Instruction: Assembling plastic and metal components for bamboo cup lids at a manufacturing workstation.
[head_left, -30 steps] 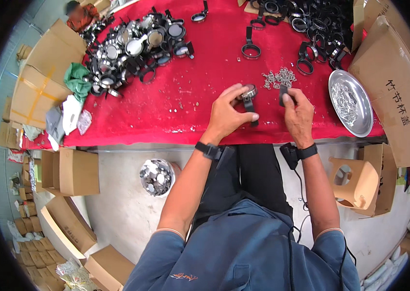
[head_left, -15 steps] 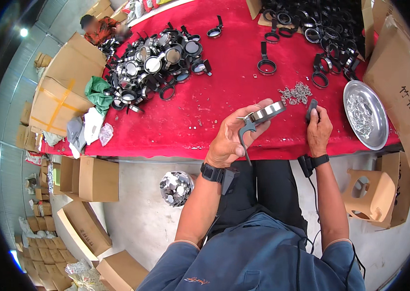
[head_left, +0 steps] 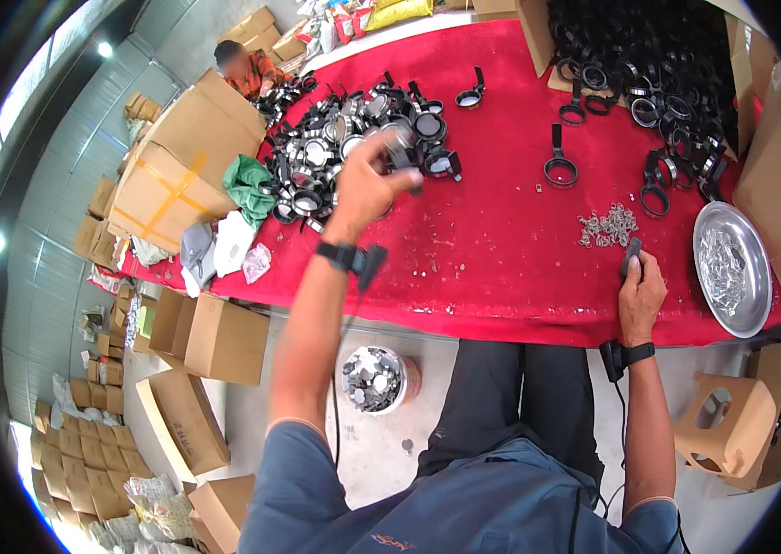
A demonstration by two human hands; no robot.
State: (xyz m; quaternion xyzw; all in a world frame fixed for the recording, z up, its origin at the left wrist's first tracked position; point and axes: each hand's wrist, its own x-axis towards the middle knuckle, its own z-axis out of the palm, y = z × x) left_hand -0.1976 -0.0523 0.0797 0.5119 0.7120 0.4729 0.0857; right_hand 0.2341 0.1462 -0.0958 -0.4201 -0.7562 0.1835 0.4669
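My left hand is stretched over the pile of black-and-silver round cup lids on the table's left side. Its fingers are bent round a cup lid with a dark handle; motion blurs both. At the table's front right, my right hand grips a small dark grey oblong piece, most of it hidden by the fingers. Just beyond that hand lies a heap of small metal clips. A steel dish of shiny, clear-looking small parts stands to its right.
A lone black ring with a handle lies mid-table on the red cloth. More black rings fill an open carton at far right. Below the front edge stand a bucket of discs and a tan stool. Another person sits far left.
My left hand has carried the cup lid from in front of me, away and leftward to the pile. The right hand keeps its dark piece near the table edge. The whole view has shifted.
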